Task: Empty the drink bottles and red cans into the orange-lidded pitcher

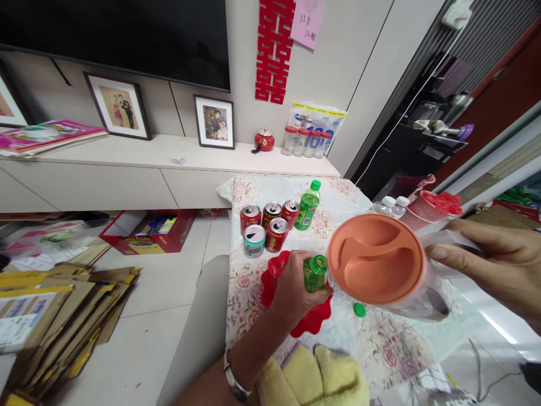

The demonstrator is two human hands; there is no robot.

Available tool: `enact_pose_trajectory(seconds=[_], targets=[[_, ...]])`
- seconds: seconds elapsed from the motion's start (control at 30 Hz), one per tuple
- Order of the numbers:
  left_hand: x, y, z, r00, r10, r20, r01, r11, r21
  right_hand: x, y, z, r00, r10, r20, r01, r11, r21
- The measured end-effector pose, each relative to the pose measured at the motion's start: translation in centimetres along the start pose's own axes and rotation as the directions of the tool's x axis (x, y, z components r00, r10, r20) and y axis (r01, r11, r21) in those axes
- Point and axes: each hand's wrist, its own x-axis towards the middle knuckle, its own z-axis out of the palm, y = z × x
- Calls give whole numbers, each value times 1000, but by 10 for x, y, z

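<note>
Nearest the camera, a clear pitcher (422, 304) with an orange lid (376, 256) is held over the flower-patterned desk (245, 282) in the right hand (499, 262), which is seen at three o'clock from the lid; its thumb and fingers are wrapped about the pitcher's handle (460, 242), and the lid's moulded hollows are turned toward the viewer. At nine o'clock from the lid, just beside its edge, a green bottle (313, 280) is gripped in the left hand (293, 287), with the fingers bent round it and a silver bracelet (234, 380) worn at the wrist. Whether the lid and the bottle are touching cannot be told. Beneath the left hand a red scalloped plate (313, 320) is partly covered, and it cannot be told whether the bottle is rested on it or held just above. Between three and four o'clock from the plate, a loose green cap (359, 309) is laid on the desk; at eleven o'clock five cans (277, 235) are grouped, four red and one teal and silver; at twelve o'clock, farther off, a second green bottle (307, 208) is stood upright with its cap on; at six o'clock a plush yellow cloth (325, 378) is seen, cut off by the lower edge of the view.
</note>
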Motion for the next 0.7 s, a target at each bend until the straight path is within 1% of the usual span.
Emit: enact_pose_trajectory(seconds=[0.13, 0.27, 0.33, 0.47, 0.63, 0.7], targets=[[0, 0, 0, 1000, 0, 12, 0, 1000, -6, -1, -7, 7, 1000, 11, -19, -11, 1000, -4], [-1, 0, -1, 1000, 5, 16, -5, 1000, -7, -2, -7, 5, 1000, 5, 17, -5, 1000, 10], [-2, 0, -1, 1000, 8, 17, -8, 1000, -7, -2, -4, 2, 999, -19, 48, 18, 999, 34], [-1, 0, -1, 1000, 2, 21, -1, 1000, -12, 2, 1, -3, 992, -116, 50, 112, 991, 72], [-1, 1, -1, 1000, 0, 16, 0, 1000, 6, 4, -3, -3, 983, -177, 56, 172, 982, 82], [0, 1, -2, 1000, -3, 19, 3, 1000, 7, 3, -5, -3, 982, -184, 53, 179, 980, 82]])
